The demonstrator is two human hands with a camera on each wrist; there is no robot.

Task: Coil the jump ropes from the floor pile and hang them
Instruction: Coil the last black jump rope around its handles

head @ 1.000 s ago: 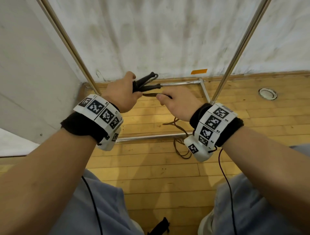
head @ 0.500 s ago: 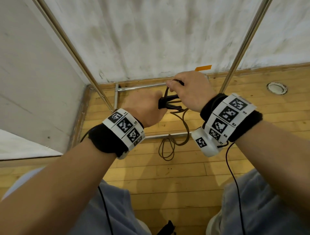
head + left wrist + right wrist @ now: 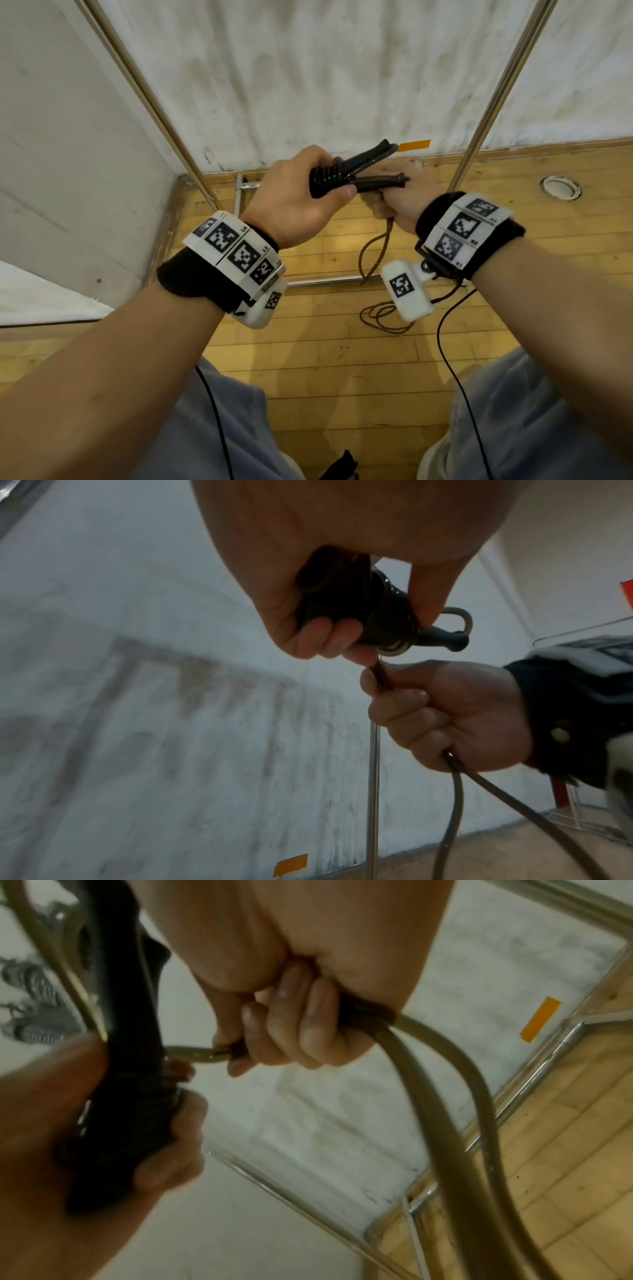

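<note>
Left hand (image 3: 294, 202) clamped around two black handles (image 3: 363, 171) with rope coiled about them. Right hand (image 3: 394, 202) fisted, fingers (image 3: 404, 712) curled on the rope (image 3: 373, 253), trailing to floor (image 3: 308, 370).

Two slanting metal poles (image 3: 156, 102) (image 3: 496, 96) flank the hands, with open wall (image 3: 308, 68) between them. Below, slack rope (image 3: 380, 313) loops over the floor (image 3: 308, 359) beside the frame's low crossbar (image 3: 325, 281).

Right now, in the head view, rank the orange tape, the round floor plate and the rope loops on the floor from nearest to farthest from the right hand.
1. Orange tape: on the wall, just above the right hand.
2. Rope loops: on the floor below the hand, toward the person.
3. Round floor plate: set in the floor, far to the right.
</note>
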